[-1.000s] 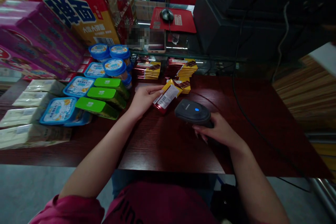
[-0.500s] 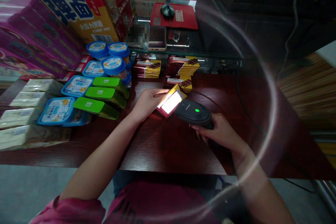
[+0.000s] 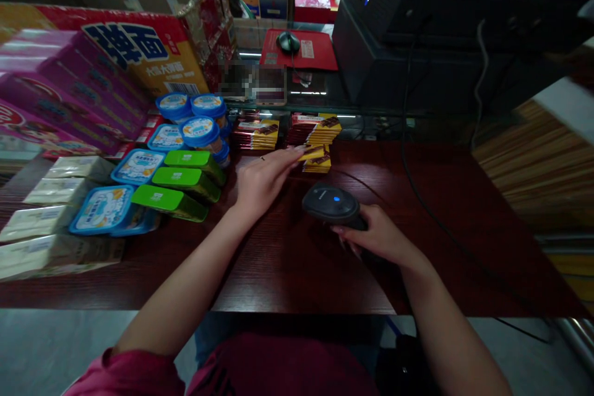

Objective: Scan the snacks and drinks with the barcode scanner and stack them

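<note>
My left hand (image 3: 262,178) reaches forward over the dark red counter (image 3: 288,260). Its straight fingers pinch a yellow and red chocolate bar (image 3: 312,153), which rests on a small stack of the same bars (image 3: 318,164). My right hand (image 3: 380,238) grips the handle of a black barcode scanner (image 3: 330,203). The scanner shows a blue light and its head points toward the left hand. Two taller stacks of chocolate bars (image 3: 257,135) (image 3: 314,127) stand just behind.
Green boxes (image 3: 183,179), blue-lidded tubs (image 3: 195,116), white packs (image 3: 60,198) and purple boxes (image 3: 69,93) crowd the left. A noodle carton (image 3: 139,49) stands behind them. A black register (image 3: 417,43), cables, a mouse (image 3: 288,42) on a red pad sit behind.
My left hand has carried the chocolate bar away from the scanner and forward onto the small stack. The scanner's bright light has gone off and its lamp turned from green to blue.
</note>
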The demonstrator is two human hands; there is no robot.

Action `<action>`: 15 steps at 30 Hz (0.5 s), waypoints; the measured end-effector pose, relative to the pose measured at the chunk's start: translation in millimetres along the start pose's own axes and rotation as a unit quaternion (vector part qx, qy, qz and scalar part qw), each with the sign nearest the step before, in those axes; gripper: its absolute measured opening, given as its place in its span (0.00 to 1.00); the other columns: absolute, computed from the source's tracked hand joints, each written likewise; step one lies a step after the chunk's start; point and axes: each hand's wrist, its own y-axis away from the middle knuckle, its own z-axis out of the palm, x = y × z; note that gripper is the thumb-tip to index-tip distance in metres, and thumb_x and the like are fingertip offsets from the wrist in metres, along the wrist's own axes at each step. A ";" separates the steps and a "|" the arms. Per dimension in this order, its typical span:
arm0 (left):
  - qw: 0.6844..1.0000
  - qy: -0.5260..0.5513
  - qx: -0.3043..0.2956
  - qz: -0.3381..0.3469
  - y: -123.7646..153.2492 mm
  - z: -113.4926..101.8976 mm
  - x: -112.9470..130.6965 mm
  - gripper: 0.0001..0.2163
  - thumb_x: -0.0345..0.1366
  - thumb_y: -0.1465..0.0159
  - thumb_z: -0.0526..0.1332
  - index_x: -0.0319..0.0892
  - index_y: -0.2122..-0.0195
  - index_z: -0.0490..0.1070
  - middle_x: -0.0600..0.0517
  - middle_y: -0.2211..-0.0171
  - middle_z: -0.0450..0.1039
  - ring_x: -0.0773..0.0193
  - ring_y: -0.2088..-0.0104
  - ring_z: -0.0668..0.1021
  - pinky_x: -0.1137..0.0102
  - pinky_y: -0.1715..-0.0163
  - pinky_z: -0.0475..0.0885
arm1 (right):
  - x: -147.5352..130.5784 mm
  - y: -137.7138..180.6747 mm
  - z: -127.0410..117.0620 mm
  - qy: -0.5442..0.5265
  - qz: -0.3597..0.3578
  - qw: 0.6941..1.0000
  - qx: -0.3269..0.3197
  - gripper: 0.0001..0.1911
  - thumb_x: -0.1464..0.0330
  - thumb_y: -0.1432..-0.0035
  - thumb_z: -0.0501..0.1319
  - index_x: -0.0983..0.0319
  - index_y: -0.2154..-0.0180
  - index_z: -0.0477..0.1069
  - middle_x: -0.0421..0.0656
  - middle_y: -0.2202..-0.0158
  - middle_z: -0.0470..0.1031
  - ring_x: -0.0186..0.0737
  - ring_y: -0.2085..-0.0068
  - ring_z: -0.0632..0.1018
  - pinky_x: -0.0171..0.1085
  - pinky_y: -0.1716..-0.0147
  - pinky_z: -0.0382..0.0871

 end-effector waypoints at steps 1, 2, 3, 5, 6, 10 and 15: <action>0.999 -0.024 -0.017 0.045 -0.7 4.9 -4.6 0.15 0.32 0.24 0.60 0.47 0.39 0.79 0.50 0.41 0.82 0.59 0.40 0.83 0.63 0.39 0.79 | 0.2 -0.7 -0.2 0.004 -0.003 1.000 -0.001 0.16 0.54 0.44 0.70 0.59 0.68 0.73 0.41 0.79 0.78 0.37 0.83 0.75 0.35 0.82 0.69; 0.995 -0.043 -0.033 0.083 -0.9 10.4 -10.0 0.16 0.30 0.24 0.59 0.46 0.39 0.79 0.49 0.41 0.82 0.58 0.39 0.83 0.62 0.38 0.79 | 0.5 -1.2 -0.5 0.006 -0.005 1.000 -0.001 0.16 0.55 0.44 0.70 0.60 0.68 0.73 0.42 0.79 0.78 0.37 0.83 0.75 0.35 0.82 0.69; 0.991 -0.059 -0.048 0.111 -0.8 16.0 -15.7 0.16 0.30 0.24 0.59 0.46 0.39 0.79 0.49 0.41 0.82 0.58 0.38 0.82 0.61 0.38 0.79 | 0.7 -1.6 -0.9 0.007 -0.004 1.000 0.001 0.16 0.55 0.44 0.70 0.60 0.68 0.73 0.42 0.79 0.78 0.37 0.83 0.74 0.35 0.83 0.69; 0.984 -0.085 -0.075 0.139 0.0 26.2 -26.9 0.15 0.30 0.24 0.59 0.46 0.40 0.79 0.49 0.41 0.82 0.58 0.39 0.82 0.59 0.39 0.79 | 1.3 -1.7 -1.9 0.004 0.003 1.000 0.005 0.16 0.54 0.44 0.70 0.60 0.67 0.74 0.42 0.79 0.78 0.37 0.83 0.74 0.35 0.83 0.68; 0.982 -0.094 -0.086 0.142 0.1 30.2 -31.8 0.15 0.30 0.23 0.59 0.46 0.40 0.79 0.49 0.41 0.82 0.57 0.39 0.83 0.58 0.38 0.79 | 1.6 -1.5 -2.4 -0.001 0.010 1.000 0.006 0.17 0.54 0.44 0.70 0.60 0.66 0.74 0.42 0.79 0.78 0.37 0.84 0.74 0.35 0.83 0.68; 0.978 -0.110 -0.112 0.140 -3.7 38.1 -44.8 0.14 0.31 0.23 0.58 0.44 0.41 0.79 0.46 0.41 0.81 0.56 0.39 0.82 0.55 0.37 0.79 | 3.1 -0.9 -4.1 -0.014 0.021 1.000 0.007 0.18 0.53 0.43 0.70 0.60 0.65 0.74 0.41 0.79 0.78 0.37 0.84 0.74 0.34 0.83 0.67; 0.975 -0.114 -0.119 0.146 -11.1 43.4 -51.7 0.16 0.30 0.23 0.58 0.42 0.38 0.77 0.46 0.39 0.81 0.56 0.36 0.81 0.57 0.37 0.79 | 4.6 -1.6 -4.6 -0.009 0.012 1.000 0.007 0.18 0.53 0.43 0.70 0.61 0.65 0.75 0.42 0.79 0.78 0.36 0.83 0.75 0.34 0.83 0.68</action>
